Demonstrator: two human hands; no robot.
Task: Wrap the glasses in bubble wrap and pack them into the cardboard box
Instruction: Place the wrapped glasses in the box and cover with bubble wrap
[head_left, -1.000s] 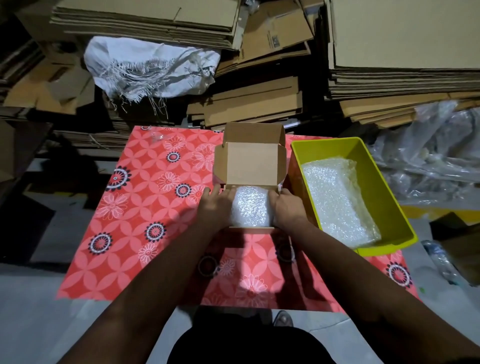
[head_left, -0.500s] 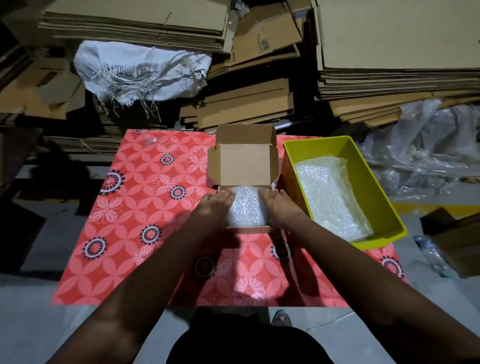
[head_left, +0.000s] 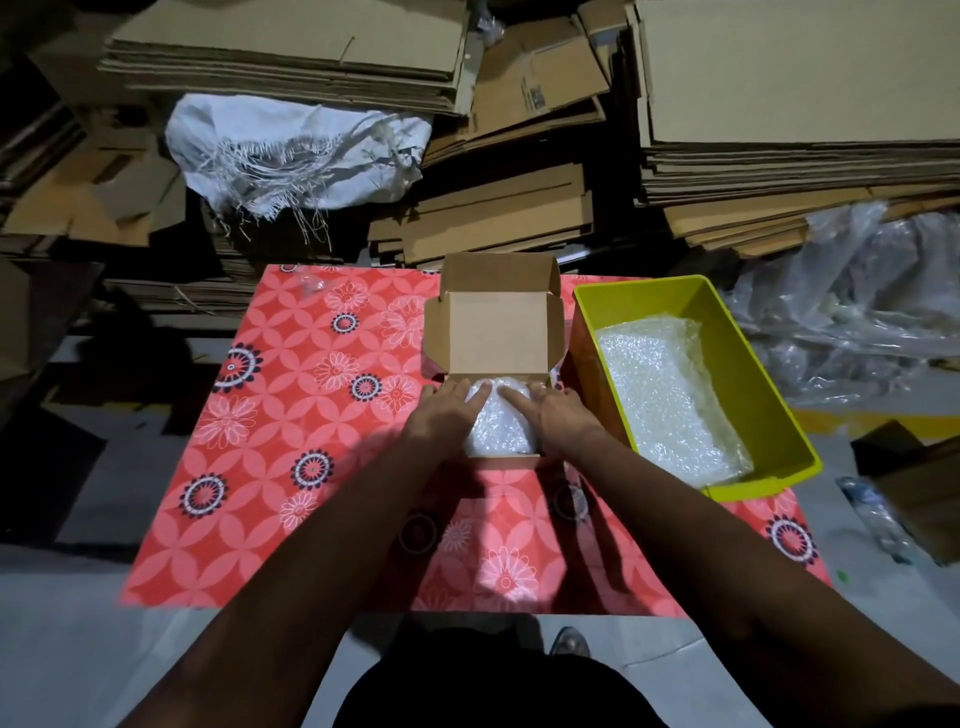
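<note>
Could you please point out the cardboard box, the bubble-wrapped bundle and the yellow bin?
cardboard box (head_left: 497, 338): head view, inside of its raised lid.
bubble-wrapped bundle (head_left: 501, 423): head view, top, between the hands.
yellow bin (head_left: 748, 364): head view, right inner wall.

Both hands have slid inward over the bubble-wrapped bundle (head_left: 498, 423) in the cardboard box (head_left: 496, 332). A second ago they sat at its left and right sides; now the left hand (head_left: 447, 410) and right hand (head_left: 553, 410) lie flat on top, fingers (head_left: 511, 397) straight and angled toward each other, so less of the wrap shows, and it seems pressed slightly lower
</note>
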